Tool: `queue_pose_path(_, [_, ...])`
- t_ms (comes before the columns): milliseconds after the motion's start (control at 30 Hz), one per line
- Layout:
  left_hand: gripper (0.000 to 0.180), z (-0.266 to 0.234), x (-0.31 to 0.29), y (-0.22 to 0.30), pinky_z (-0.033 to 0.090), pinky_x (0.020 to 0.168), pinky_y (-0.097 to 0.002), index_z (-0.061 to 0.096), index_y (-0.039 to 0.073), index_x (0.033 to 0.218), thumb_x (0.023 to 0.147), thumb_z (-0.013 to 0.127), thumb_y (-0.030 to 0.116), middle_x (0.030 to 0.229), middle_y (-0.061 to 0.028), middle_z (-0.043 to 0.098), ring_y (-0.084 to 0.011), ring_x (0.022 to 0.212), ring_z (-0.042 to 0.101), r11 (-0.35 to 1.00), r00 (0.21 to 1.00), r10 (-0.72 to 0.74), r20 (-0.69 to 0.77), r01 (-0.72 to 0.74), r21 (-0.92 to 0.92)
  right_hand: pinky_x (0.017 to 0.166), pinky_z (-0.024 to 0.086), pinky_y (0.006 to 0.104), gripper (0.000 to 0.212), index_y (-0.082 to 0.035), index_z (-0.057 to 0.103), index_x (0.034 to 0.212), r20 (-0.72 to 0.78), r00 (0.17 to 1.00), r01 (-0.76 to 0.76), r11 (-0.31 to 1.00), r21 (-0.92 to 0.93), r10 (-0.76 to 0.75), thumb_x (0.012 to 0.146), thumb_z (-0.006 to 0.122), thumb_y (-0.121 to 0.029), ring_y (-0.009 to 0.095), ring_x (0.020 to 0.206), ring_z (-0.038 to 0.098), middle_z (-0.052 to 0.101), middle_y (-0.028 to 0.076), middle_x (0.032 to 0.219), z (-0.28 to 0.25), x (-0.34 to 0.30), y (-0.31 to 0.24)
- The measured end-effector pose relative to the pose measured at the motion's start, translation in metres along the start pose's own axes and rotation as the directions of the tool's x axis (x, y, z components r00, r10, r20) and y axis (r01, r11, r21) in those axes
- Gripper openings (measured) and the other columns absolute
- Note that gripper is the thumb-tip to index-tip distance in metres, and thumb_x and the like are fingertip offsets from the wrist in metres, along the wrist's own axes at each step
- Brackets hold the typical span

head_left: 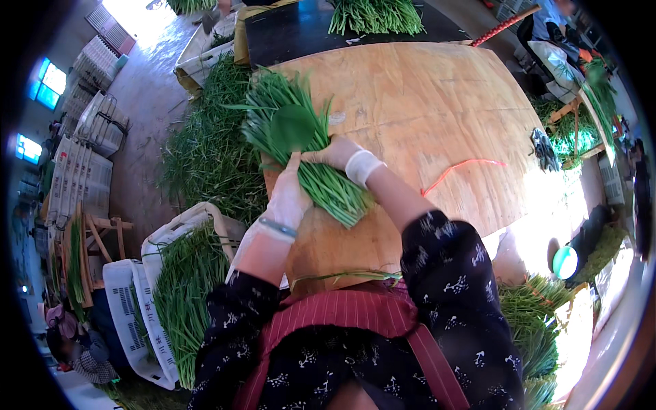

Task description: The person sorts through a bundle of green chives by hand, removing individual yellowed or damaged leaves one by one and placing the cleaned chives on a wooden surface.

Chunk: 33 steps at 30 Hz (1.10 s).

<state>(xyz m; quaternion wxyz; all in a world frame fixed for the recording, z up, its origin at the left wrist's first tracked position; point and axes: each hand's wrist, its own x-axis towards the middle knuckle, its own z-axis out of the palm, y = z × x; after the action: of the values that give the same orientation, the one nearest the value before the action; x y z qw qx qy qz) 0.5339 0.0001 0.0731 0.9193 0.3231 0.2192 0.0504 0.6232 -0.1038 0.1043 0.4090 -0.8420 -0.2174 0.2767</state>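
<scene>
A thick bundle of green chives (335,184) lies slantwise over the left part of the wooden tabletop (424,109), leafy ends away from me and evenly cut ends near. My left hand (288,195), in a whitish glove with a band at the wrist, grips the bundle's left side, thumb on top. From the right, my right hand (336,152) closes round the middle of it, a white cuff at its wrist. Its fingertips are partly hidden. A dark green round patch covers part of the leaves. A red tie string (465,169) rests on the board to the right.
More chives (376,15) lie on a dark surface beyond the board. Loose greens (212,143) are heaped left of it. A white crate (147,321) and a basket of chives (188,294) stand at near left. People work at far right and lower left.
</scene>
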Motion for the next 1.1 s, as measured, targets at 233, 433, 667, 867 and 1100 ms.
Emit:
queue_pose_path(233, [0.034,0.033,-0.015,-0.018,0.051,0.072,-0.038,0.053,-0.004,0.103,0.09,0.049,0.028,0.098,-0.0133,0.059,-0.0226,0.081,0.06,0.994,0.999,-0.034,0.022,0.032,0.102,0.083,0.044,0.0361,0.084,0.005,0.047,0.117,-0.16,0.987,0.008,0.993,0.12,0.011,0.062,0.07,-0.055,0.032,0.098,0.057,0.058,0.023,0.106,-0.023,-0.05,0.018])
queue_pose_path(433, [0.04,0.159,-0.029,-0.069,0.045,0.086,-0.0339,0.049,-0.003,0.112,0.091,0.048,0.031,0.11,-0.0121,0.053,-0.0206,0.099,0.054,0.982,0.945,-0.157,0.285,0.118,0.148,0.078,0.047,0.0337,0.073,0.005,0.05,0.113,-0.398,0.916,0.138,0.972,0.191,-0.052,0.068,0.069,-0.048,0.025,0.09,0.061,0.061,0.019,0.1,-0.132,-0.107,0.063])
queue_pose_path(667, [0.077,0.146,0.062,-0.173,0.027,0.102,-0.0373,0.04,0.0,0.127,0.081,0.043,0.062,0.129,-0.0199,0.042,-0.0286,0.123,0.035,0.234,0.823,-0.083,0.562,-0.532,0.814,0.087,0.042,0.0361,0.071,0.001,0.047,0.119,-0.278,0.952,-0.129,0.991,0.02,0.129,0.072,0.067,-0.047,0.026,0.101,0.055,0.058,0.018,0.106,-0.185,-0.111,0.176])
queue_pose_path(867, [0.083,0.17,0.054,-0.128,0.035,0.09,-0.0431,0.055,-0.003,0.106,0.08,0.026,0.07,0.107,-0.026,0.051,-0.0367,0.103,0.048,-0.365,0.855,-0.419,0.306,-0.467,0.806,0.098,0.032,0.0333,0.119,0.006,0.004,0.136,-0.416,0.871,-0.183,0.958,0.219,0.261,0.062,0.067,-0.062,0.033,0.122,0.039,0.04,0.03,0.127,-0.191,-0.124,0.201])
queue_pose_path(1100, [0.082,0.167,0.061,-0.095,0.045,0.072,-0.0414,0.06,-0.002,0.063,0.083,0.022,0.068,0.066,-0.0188,0.061,-0.0345,0.075,0.06,-0.496,0.838,-0.402,0.368,-0.537,0.682,0.098,0.032,0.0468,0.13,-0.01,0.0,0.141,-0.474,0.872,-0.38,0.78,-0.497,0.123,0.048,0.075,-0.061,0.04,0.123,0.035,0.022,0.023,0.14,-0.148,-0.13,0.144])
